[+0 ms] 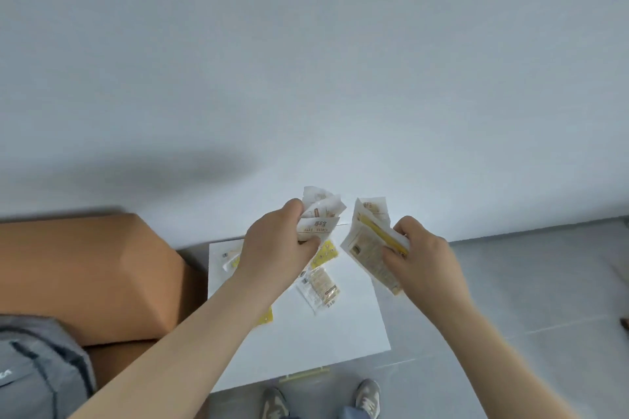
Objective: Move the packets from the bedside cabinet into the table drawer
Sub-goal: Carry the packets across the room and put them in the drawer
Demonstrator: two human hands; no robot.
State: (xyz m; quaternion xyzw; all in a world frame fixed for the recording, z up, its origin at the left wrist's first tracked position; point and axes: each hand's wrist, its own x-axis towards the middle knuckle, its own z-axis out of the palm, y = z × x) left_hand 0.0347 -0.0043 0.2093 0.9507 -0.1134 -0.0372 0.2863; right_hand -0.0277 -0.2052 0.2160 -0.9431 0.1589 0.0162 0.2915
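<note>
Wall: a plain pale wall (306, 61) is seen across the upper half, from 9 through 12 to 3 o'clock.
Floor: a grey floor (527, 282) is seen from 3 to 5 o'clock.
Brown block: a brown padded block (85, 269) is set at 8 o'clock, just beside the cabinet's left edge.
Bedside cabinet: the white top of the bedside cabinet (340, 333) is seen at 6 o'clock, below both hands.
Backpack: a grey backpack (37, 367) is seen at 7 o'clock, against the brown block.
Left hand: the left hand (275, 248) is held above the cabinet, its fingers curled tightly round the left bundle.
Right hand: the right hand (422, 258) is held at 3 o'clock of the left hand, apart from it, with the right bundle pinched between curled fingers and thumb.
Right bundle: several white and yellow packets (369, 241) are fanned out towards 10 o'clock from the right hand.
Left bundle: several pale packets (321, 213) are fanned towards 1 o'clock from the left hand.
Loose packets: a clear packet (318, 287) and a yellow packet (326, 253) are left lying on the cabinet top between the arms. Another packet (230, 257) is seen at 9 o'clock of the left wrist, and a yellow corner (267, 316) shows under the left forearm.
Shoes: two shoes (274, 403) are seen at 6 o'clock, at the cabinet's near edge.
</note>
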